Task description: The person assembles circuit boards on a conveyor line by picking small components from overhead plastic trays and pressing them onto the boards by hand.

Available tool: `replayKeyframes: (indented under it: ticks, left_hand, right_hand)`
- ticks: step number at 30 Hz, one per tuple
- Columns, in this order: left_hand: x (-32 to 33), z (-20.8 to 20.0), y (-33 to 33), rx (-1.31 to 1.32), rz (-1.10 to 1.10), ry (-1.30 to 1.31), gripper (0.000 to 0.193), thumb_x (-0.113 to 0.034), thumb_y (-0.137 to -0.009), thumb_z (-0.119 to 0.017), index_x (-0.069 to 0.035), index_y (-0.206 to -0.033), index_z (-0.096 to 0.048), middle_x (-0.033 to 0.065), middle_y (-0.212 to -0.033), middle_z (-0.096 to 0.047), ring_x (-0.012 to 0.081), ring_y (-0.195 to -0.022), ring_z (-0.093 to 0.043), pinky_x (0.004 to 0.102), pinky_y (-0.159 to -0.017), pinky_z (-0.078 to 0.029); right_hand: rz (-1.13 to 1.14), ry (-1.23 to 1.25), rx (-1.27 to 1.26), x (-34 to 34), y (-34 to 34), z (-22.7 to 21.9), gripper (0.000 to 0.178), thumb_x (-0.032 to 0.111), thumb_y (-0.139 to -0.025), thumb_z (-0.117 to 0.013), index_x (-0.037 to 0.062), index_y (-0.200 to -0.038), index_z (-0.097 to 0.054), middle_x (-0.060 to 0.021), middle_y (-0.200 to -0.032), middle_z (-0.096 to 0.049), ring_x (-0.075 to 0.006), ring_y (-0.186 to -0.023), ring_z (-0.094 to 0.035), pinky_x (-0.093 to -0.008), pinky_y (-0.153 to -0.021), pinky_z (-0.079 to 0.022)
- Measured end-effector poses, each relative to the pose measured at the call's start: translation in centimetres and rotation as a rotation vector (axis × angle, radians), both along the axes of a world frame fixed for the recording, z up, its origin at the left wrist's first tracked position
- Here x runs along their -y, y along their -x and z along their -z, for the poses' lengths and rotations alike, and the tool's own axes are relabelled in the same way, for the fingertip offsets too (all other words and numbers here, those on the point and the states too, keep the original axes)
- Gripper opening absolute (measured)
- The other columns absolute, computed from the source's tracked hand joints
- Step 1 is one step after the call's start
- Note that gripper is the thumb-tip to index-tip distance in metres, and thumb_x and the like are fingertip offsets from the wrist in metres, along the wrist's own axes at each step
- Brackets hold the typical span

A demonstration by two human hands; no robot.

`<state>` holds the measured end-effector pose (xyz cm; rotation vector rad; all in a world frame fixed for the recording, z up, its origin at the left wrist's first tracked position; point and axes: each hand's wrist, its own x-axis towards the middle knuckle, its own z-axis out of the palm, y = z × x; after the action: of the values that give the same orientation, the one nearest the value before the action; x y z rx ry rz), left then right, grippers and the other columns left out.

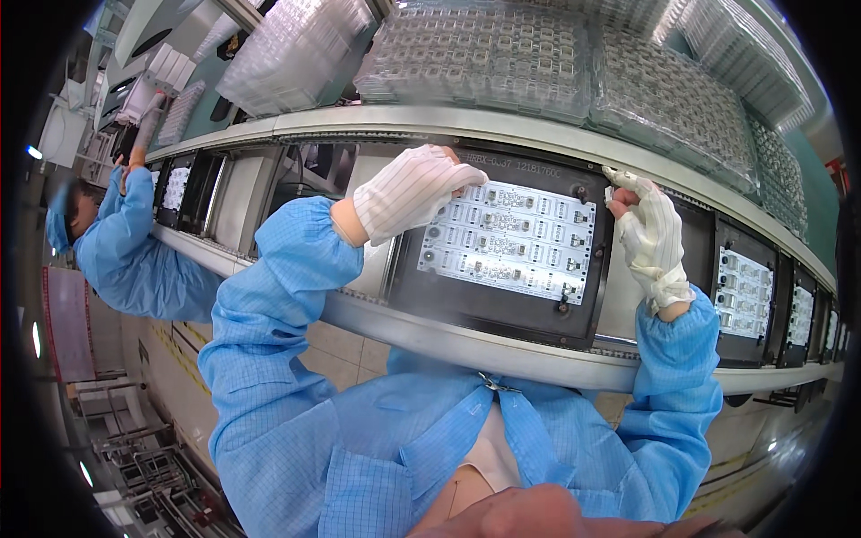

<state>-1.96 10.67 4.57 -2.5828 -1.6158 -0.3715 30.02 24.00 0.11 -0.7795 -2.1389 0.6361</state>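
A white circuit board panel with rows of small components lies on a black carrier plate in front of me. My left hand, in a striped white glove with bare fingertips, is closed in a pinch over the panel's far left corner. Whatever it may hold is hidden under the fingers. Just beyond the carrier's right edge is my right hand, gloved the same way. Its thumb and fingers are drawn together, and anything between them is too small to name.
The carrier sits on a conveyor line with metal rails. More carriers with white boards stand to the right. Stacked clear plastic trays fill the shelf behind. At the far left a co-worker in blue reaches over the line.
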Motion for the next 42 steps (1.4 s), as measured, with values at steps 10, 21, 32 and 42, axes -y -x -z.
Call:
replayKeyframes:
  ticks: [10, 21, 32, 42]
  left_hand:
    - [0.5, -0.8, -1.5, -0.247, -0.069, 0.029, 0.036, 0.001, -0.083, -0.064, -0.009, -0.117, -0.062, 0.0086, -0.089, -0.065, 0.0275, -0.087, -0.064, 0.0379, -0.082, -0.050]
    - [0.8, -0.4, -0.5, -0.243, 0.022, -0.110, 0.047, -0.001, -0.075, -0.070, -0.011, -0.119, -0.058, 0.0078, -0.094, -0.065, 0.0268, -0.094, -0.063, 0.0377, -0.085, -0.049]
    - [0.5, -1.6, -0.8, -0.049, -0.038, 0.046, 0.041, 0.002, -0.077, -0.067, -0.010, -0.116, -0.062, 0.0062, -0.086, -0.066, 0.0276, -0.087, -0.064, 0.0395, -0.080, -0.051]
    - [0.1, -1.5, -0.5, 0.027, 0.005, 0.070, 0.031, -0.002, -0.081, -0.066, -0.011, -0.111, -0.067, 0.0045, -0.084, -0.065, 0.0270, -0.084, -0.062, 0.0392, -0.078, -0.050]
  right_hand:
    - [0.003, -0.006, 0.026, 0.6, 0.1, 0.2, 0.038, 0.005, -0.086, -0.071, 0.0095, -0.123, -0.067, -0.0094, -0.095, -0.070, -0.0222, -0.087, -0.067, -0.0344, -0.080, -0.054]
    - [-0.009, 0.002, 0.025, 1.0, 0.5, 0.4, 0.039, 0.004, -0.084, -0.072, 0.0105, -0.123, -0.068, -0.0078, -0.090, -0.069, -0.0218, -0.084, -0.066, -0.0343, -0.077, -0.053]
    - [-0.011, 0.046, 0.014, 1.6, 0.8, -0.2, 0.038, 0.004, -0.086, -0.070, 0.0088, -0.124, -0.067, -0.0081, -0.091, -0.069, -0.0207, -0.084, -0.067, -0.0331, -0.078, -0.054]
    - [-0.037, 0.018, 0.000, 2.2, 1.2, -0.4, 0.035, 0.003, -0.085, -0.070, 0.0074, -0.120, -0.067, -0.0087, -0.090, -0.070, -0.0219, -0.084, -0.067, -0.0343, -0.078, -0.054]
